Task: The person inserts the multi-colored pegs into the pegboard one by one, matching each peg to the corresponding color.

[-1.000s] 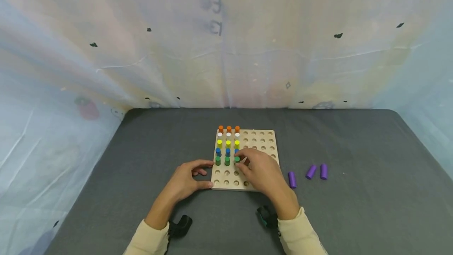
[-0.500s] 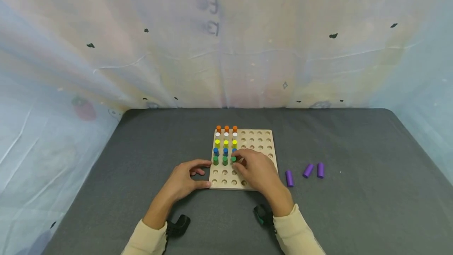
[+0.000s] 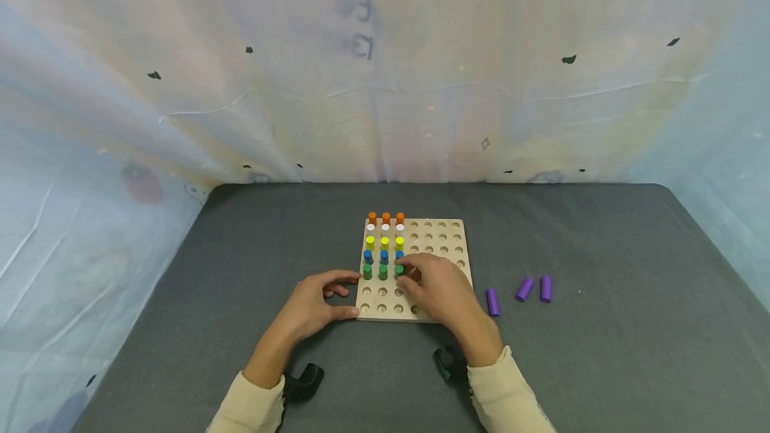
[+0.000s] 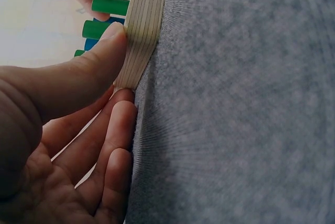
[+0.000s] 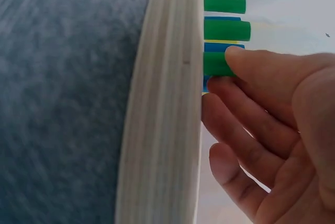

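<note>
A square wooden pegboard (image 3: 442, 239) lies on the table, with three upright pegs in each of its orange, white, yellow, blue and green rows. My right hand (image 3: 442, 289) pinches the rightmost green peg (image 5: 215, 64) of the front green row between thumb and fingers; that peg stands in its hole. My left hand (image 3: 315, 299) touches the board's left side, the thumb (image 4: 99, 67) at the front corner and the other fingers (image 4: 118, 130) along the edge. Two more green pegs (image 3: 383, 272) stand left of the pinched one. The right hand hides part of the board.
Three purple pegs (image 3: 524, 289) lie loose on the grey tablecloth (image 3: 601, 353) right of the board. Black wrist gear (image 3: 305, 383) sits below each hand. A pale patterned curtain (image 3: 421, 85) hangs behind the table.
The head view has shifted slightly, so the board and hands appear a little further left. Both hands keep their places at the board and the green peg.
</note>
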### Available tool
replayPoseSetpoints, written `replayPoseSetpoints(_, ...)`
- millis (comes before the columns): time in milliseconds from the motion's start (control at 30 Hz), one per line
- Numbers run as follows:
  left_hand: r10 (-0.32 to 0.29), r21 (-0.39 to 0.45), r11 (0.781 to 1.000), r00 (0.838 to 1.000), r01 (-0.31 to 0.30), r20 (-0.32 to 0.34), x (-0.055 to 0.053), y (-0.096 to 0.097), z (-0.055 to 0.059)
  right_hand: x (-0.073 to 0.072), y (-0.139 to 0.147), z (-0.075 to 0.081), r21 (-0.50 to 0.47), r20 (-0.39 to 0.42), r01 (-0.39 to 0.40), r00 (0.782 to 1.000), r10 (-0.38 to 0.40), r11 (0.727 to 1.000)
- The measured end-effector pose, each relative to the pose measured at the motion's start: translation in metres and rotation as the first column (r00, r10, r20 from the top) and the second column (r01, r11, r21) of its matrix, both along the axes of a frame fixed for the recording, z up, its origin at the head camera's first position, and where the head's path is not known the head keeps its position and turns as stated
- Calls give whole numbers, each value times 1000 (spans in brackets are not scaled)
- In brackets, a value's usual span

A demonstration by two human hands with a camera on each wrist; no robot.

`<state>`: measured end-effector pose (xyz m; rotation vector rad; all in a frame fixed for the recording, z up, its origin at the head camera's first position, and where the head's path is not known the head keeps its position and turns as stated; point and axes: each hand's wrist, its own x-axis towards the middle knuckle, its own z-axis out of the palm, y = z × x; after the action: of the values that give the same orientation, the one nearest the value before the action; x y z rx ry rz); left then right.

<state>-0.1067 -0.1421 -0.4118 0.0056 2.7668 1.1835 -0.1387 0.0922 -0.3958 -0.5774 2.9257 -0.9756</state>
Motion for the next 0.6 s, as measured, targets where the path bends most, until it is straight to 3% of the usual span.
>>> replayPoseSetpoints(267,-5,4,1000,1000,5,-1,7,0,-4,9,19,5,19,28,40,999,-41,999)
replayPoseSetpoints(600,4,4,1000,1000,-4,-9,1,-1,-2,13,91,16,47,-61,62,996,-60,997)
